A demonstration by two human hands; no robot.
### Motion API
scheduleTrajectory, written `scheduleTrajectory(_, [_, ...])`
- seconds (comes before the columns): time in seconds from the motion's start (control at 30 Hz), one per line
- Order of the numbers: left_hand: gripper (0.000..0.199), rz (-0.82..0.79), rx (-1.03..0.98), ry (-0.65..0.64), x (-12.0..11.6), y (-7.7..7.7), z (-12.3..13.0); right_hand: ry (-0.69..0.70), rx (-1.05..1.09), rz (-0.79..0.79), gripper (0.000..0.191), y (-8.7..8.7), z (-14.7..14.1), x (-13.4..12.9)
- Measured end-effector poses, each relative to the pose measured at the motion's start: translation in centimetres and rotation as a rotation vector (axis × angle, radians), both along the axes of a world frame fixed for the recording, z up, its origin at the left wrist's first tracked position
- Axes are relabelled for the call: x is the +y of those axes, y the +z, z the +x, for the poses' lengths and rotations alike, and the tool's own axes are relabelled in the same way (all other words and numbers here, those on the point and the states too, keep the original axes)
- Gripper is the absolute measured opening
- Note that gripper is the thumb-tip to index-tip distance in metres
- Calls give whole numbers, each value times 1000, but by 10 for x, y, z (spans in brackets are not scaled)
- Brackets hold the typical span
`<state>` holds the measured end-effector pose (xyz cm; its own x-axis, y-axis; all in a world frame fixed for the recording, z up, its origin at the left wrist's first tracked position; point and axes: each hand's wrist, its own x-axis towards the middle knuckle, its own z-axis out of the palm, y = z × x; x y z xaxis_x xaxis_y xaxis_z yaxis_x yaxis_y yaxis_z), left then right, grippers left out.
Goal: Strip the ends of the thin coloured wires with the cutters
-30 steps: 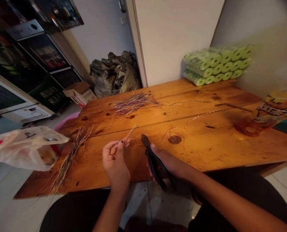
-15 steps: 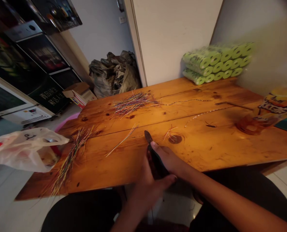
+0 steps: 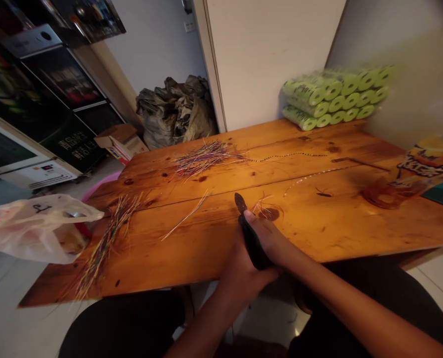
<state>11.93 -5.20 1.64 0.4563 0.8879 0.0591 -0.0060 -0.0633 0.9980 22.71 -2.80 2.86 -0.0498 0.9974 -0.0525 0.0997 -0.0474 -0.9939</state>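
- The person's right hand (image 3: 268,238) is closed firmly around the black-handled steel pliers (image 3: 253,243), its thumb lying along the top near the head.
- The left hand (image 3: 240,276) is curled closed around the lower part of the same handles, from underneath, with no gap showing between fingers and tool.
- The pliers point up and away over the table, their dark head (image 3: 240,202) closed as far as can be told; no wire shows in it.
- A small tuft of thin multicoloured wires (image 3: 262,205) lies just beyond the pliers' head, beside a dark wood knot.
- A loose strand of pale thin wires (image 3: 187,216) lies to the left of the hands.
- A larger pile of striped multicoloured wires (image 3: 202,159) sits further back on the orange wooden plank table (image 3: 318,228).
- A long fanned bundle of coloured wires (image 3: 107,243) lies at the table's left end, near a white plastic bag (image 3: 38,228).
- Green foam-wrapped rolls (image 3: 329,94) are stacked against the far wall.
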Motion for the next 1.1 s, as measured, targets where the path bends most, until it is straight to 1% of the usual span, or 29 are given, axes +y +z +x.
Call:
scheduleTrajectory(0.03, [86, 17, 3, -1, 1, 1, -1, 1, -16, -3, 51, 0, 1, 1])
scheduleTrajectory(0.1, [86, 16, -2, -44, 7, 4, -7, -8, -34, -31, 53, -1, 2, 2])
scheduleTrajectory(0.17, [84, -60, -36, -62, 20, 8, -15, -1, -8, -106, 57, -3, 4, 4])
scheduleTrajectory(0.2, [81, -123, -77, -22, 29, 11, -20, 6, 21, -160, 59, -3, 5, 5])
scheduleTrajectory(0.23, [77, -168, -103, 97, 38, 15, -24, 12, 55, -213, 60, -3, 5, 6])
scheduleTrajectory(0.3, [65, -164, -125, 311, 57, 22, -31, 11, 109, -282, 59, -2, 6, 6])
scheduleTrajectory(0.33, [57, -147, -155, 379, 65, 26, -33, 3, 121, -297, 58, -1, 6, 6])
scheduleTrajectory(0.4, [39, -111, -222, 470, 78, 31, -34, 4, 123, -311, 58, 0, 7, 6])
scheduleTrajectory(0.47, [25, -91, -266, 525, 84, 34, -33, 5, 116, -325, 58, 1, 7, 6])
scheduleTrajectory(0.53, [20, -77, -285, 560, 87, 34, -32, 6, 121, -346, 58, 2, 8, 6])
scheduleTrajectory(0.6, [19, -63, -315, 604, 87, 34, -33, 25, 150, -383, 58, 3, 8, 7])
scheduleTrajectory(0.73, [17, 7, -380, 698, 87, 35, -40, 44, 253, -490, 59, 12, 10, 7])
scheduleTrajectory(0.8, [17, 38, -392, 708, 87, 37, -43, 30, 282, -488, 58, 17, 11, 7])
scheduleTrajectory(0.9, [19, 32, -410, 706, 88, 41, -46, 34, 308, -472, 58, 23, 14, 5])
scheduleTrajectory(1.0, [19, 16, -425, 707, 86, 44, -46, 101, 350, -497, 61, 25, 14, 2])
scheduleTrajectory(1.1, [17, 36, -424, 721, 82, 46, -42, 185, 378, -470, 61, 25, 10, -1])
